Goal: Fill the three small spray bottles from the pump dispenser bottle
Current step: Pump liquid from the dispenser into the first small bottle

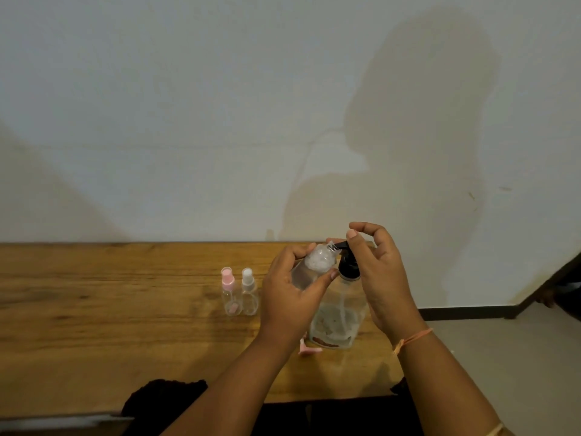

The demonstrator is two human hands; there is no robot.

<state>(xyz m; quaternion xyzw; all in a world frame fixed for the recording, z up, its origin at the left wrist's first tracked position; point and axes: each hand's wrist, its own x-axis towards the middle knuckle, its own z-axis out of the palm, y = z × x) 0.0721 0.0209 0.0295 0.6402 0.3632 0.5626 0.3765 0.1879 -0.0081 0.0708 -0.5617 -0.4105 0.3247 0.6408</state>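
Pump bottle (338, 313), clear with a black pump head (348, 265), stands upright on a wooden table (110, 309) at centre right of the frame, against a pale wall (188, 105) that fills the upper half and carries a person's shadow at upper right. The table runs across the lower left and centre, its far edge meeting the wall. Two forearms reach in from the bottom of the frame. The right hand (382, 278) arches over the pump head, one finger resting on the top of it, the rest of the fingers curled loosely above; an orange thread band (412, 339) circles that wrist. The left hand (290, 294) is closed around an uncapped spray bottle (312, 267), tilted so its open mouth meets the black nozzle; white foam or bubbles show in its upper part. Left of the hands, just apart from them, two capped spray bottles stand upright side by side on the table, one with a pink top (229, 292), one with a white top (249, 292). A small pink piece (308, 350) lies on the table at the near foot of the pump bottle, partly hidden by the left wrist.
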